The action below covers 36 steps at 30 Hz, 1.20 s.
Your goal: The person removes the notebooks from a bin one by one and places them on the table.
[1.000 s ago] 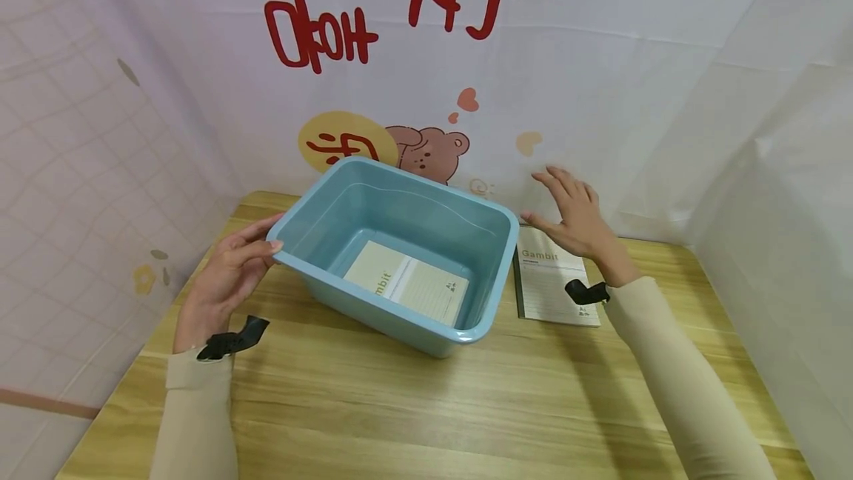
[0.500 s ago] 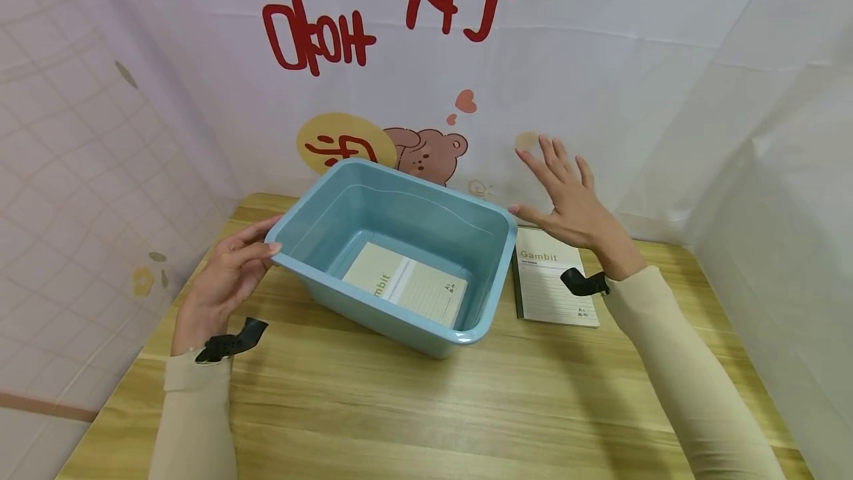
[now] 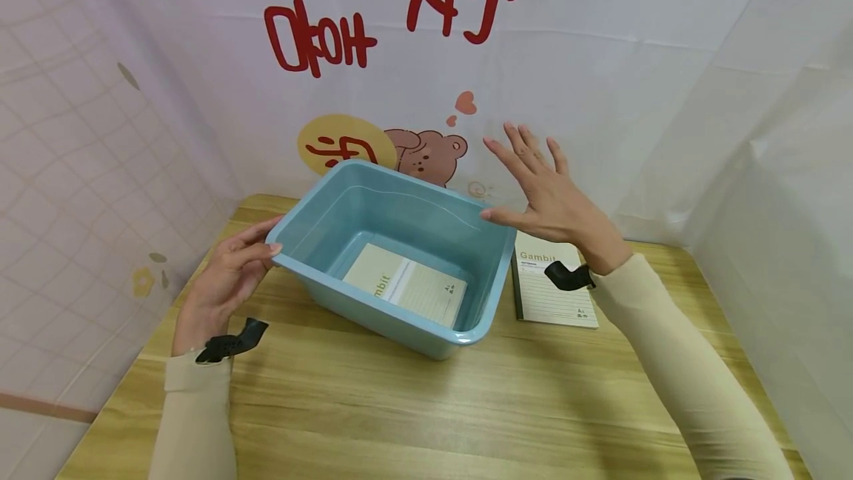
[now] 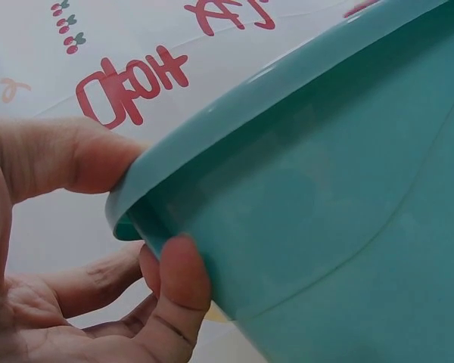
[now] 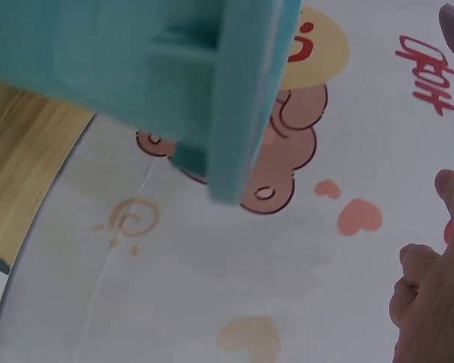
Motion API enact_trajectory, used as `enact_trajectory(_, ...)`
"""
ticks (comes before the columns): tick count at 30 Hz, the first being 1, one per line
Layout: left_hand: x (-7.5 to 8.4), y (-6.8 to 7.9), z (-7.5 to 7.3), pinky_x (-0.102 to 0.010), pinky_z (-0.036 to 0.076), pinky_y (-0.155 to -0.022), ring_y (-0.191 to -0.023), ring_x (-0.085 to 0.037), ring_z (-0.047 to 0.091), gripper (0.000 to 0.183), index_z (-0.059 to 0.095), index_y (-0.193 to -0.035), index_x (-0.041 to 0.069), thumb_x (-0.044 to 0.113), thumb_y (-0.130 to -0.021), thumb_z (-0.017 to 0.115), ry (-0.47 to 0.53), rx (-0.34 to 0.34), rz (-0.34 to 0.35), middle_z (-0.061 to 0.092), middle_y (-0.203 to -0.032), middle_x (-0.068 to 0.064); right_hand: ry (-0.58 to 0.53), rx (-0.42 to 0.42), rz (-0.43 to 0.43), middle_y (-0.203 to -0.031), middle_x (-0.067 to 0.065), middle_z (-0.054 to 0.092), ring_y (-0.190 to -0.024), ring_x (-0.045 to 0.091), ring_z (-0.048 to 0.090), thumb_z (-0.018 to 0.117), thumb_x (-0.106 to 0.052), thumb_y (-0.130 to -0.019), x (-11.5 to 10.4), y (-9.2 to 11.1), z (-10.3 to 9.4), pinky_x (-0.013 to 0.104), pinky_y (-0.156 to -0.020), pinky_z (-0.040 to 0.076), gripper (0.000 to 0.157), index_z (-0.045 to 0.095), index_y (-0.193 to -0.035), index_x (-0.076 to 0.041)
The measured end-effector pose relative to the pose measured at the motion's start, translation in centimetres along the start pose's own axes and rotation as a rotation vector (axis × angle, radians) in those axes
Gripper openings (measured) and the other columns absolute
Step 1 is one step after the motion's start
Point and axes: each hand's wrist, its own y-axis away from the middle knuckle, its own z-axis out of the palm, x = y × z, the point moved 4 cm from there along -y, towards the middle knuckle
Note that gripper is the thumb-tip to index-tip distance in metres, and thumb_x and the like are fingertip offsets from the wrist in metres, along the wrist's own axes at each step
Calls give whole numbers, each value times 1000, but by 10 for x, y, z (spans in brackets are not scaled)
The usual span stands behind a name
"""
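A blue plastic basin (image 3: 400, 324) stands on the table, turned at an angle. Inside it, flat on the bottom, lies a notebook (image 3: 426, 295) with a pale lined cover. My left hand (image 3: 229, 272) holds the basin's left corner, thumb at the rim (image 4: 189, 144) and curled fingers beneath it against the outer wall. With fingers spread and nothing in its grasp, my right hand (image 3: 549, 198) hovers by the basin's far right corner. A second notebook (image 3: 556, 291), marked "Gambit", lies to the right of the basin, its top edge partly hidden by that hand.
The wood-grain tabletop (image 3: 373, 421) reaches toward me in front of the basin. A white printed cloth (image 3: 600, 80) with red writing and a bear hangs behind the table, and more cloth (image 3: 73, 169) encloses both sides.
My right hand has moved left and up, from over the second notebook to the basin's far right corner, spreading its fingers. The left hand and basin have stayed put.
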Motion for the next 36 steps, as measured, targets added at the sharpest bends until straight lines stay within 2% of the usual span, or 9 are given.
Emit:
enact_trajectory(10, -1, -1, 0, -22, 55, -86, -107, -14, 65, 41, 59, -138, 5, -11, -101, 49, -2, 11, 10, 57, -133, -7, 21, 10, -77, -174, -5, -9, -162, 25, -5, 63, -68, -89, -30, -17, -9, 60, -126, -6, 100, 9, -166, -35)
enact_trajectory(20, -1, -1, 0, -21, 56, -86, -107, -14, 65, 41, 59, -138, 5, -11, -101, 48, 8, -3, 17, 58, -133, -7, -1, -13, -147, -173, -7, -10, -162, 22, -8, 62, -72, -89, -54, -41, -5, 58, -127, -8, 99, 11, -166, -36)
enact_trajectory(28, -1, -3, 1, -21, 56, -87, -109, -15, 66, 42, 59, -138, 4, -12, -101, 48, 9, -21, 26, 57, -134, -8, -30, -79, -154, -173, -7, -9, -161, 18, -9, 60, -75, -88, -74, -58, 12, 57, -127, -9, 100, 10, -165, -38)
enact_trajectory(33, -1, -2, 1, -22, 56, -89, -111, -15, 65, 42, 58, -139, 4, -12, -101, 48, 4, -19, 23, 57, -134, -8, -32, -114, -180, -175, -2, -1, -162, 25, 1, 60, -77, -86, -90, -69, 30, 61, -126, -5, 99, 16, -165, -36)
enact_trajectory(36, -1, -2, 1, -22, 56, -89, -111, -15, 66, 42, 59, -138, 5, -12, -101, 47, 2, -16, 23, 58, -134, -8, -2, -141, -196, -174, 1, 7, -162, 24, 8, 57, -80, -86, -98, -75, 42, 60, -127, -6, 99, 16, -165, -35)
